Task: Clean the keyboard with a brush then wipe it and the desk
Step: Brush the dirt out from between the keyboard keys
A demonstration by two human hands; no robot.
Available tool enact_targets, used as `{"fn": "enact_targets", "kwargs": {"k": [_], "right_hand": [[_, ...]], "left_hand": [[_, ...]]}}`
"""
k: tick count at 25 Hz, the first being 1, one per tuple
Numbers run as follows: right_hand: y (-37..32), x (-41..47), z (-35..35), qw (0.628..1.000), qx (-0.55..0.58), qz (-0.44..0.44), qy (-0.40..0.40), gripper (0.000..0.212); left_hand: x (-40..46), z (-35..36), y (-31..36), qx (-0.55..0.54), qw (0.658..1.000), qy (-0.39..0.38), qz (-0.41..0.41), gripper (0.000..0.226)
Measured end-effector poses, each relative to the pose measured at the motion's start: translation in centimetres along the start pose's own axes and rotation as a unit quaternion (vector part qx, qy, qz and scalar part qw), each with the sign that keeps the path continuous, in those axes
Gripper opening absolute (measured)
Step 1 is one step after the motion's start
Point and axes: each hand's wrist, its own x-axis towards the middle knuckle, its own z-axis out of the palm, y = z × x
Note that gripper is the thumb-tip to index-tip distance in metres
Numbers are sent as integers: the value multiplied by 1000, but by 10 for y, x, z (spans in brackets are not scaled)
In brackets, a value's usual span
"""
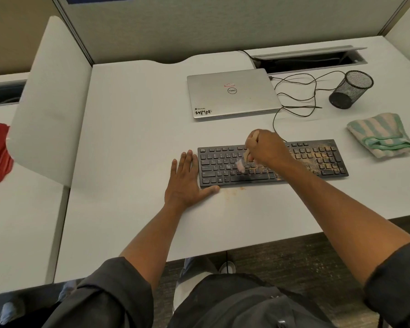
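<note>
Grey cubicle panels close in the back of a pale desk (pixel 133 129) that I look down on from my head camera. Near its front edge lies a black keyboard (pixel 317 159), its right half dusted with tan crumbs, and a faint smear of the same powder marks the desk just in front of it. My right hand (pixel 265 147) is curled around the wooden handle of a small brush (pixel 243 160), gripping it with the blurred bristles down on the middle keys. My left hand (pixel 187 183) lies flat with fingers straight, pressed on the desk against the keyboard's left end, thumb along its front corner. Behind the keyboard sits a closed silver Dell laptop (pixel 232 95) with a thin black cable (pixel 294 95) looping beside it. Further right stands a black mesh pen cup (pixel 350 89), tilted in this wide view, and nearer to me a folded green-and-white striped cloth (pixel 381 136) rests well apart from the keyboard's right end.
</note>
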Motion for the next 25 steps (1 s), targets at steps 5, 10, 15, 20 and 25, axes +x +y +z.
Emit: {"fn": "enact_targets", "kwargs": {"k": [5, 10, 15, 20, 25], "right_hand": [[-3, -4, 3, 994, 108, -13, -15, 18], [-4, -6, 0, 996, 53, 19, -73, 28], [-6, -7, 2, 992, 116, 15, -36, 27], [-6, -10, -2, 984, 147, 38, -90, 29], [2, -23, 18, 987, 147, 8, -71, 26]], "left_hand": [[0, 0, 1, 0, 1000, -4, -1, 126], [0, 0, 1, 1, 1000, -6, 0, 127], [1, 1, 1, 5, 1000, -4, 0, 126], [1, 0, 0, 9, 1000, -4, -1, 126], [0, 1, 0, 7, 1000, -4, 0, 126]]}}
